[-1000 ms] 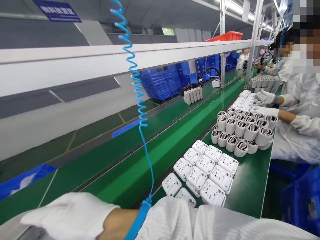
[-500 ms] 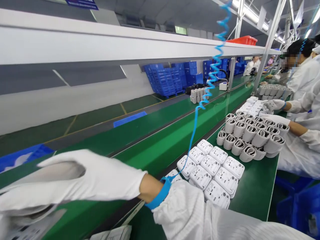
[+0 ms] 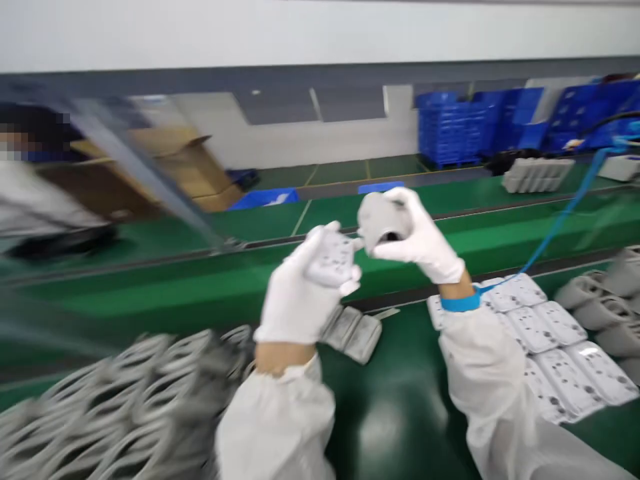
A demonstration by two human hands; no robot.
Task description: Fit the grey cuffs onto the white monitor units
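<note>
My left hand (image 3: 303,290), in a white glove, is closed around a small flat white plastic device (image 3: 333,260) with dark marks on its face. Just to its right, my right hand (image 3: 423,240), also gloved and with a blue wrist strap (image 3: 461,302), grips a grey rolled cuff (image 3: 380,220) between thumb and fingers. The cuff's opening faces down toward me. Both things are held above the green bench, close together but apart. Below them lie several folded grey pieces (image 3: 353,331).
Rows of grey rolled cuffs (image 3: 150,400) fill the lower left. Flat white devices (image 3: 555,340) lie in rows at right, beside more grey cuffs (image 3: 613,307). A coiled blue cord (image 3: 565,210) runs to the strap. Across the line are a person (image 3: 35,180) and a cardboard box (image 3: 170,160).
My view has swung left. My right hand, earlier stretched out at lower left over blurred things, is now raised with the grey cuff; my left hand has come into view holding the white device.
</note>
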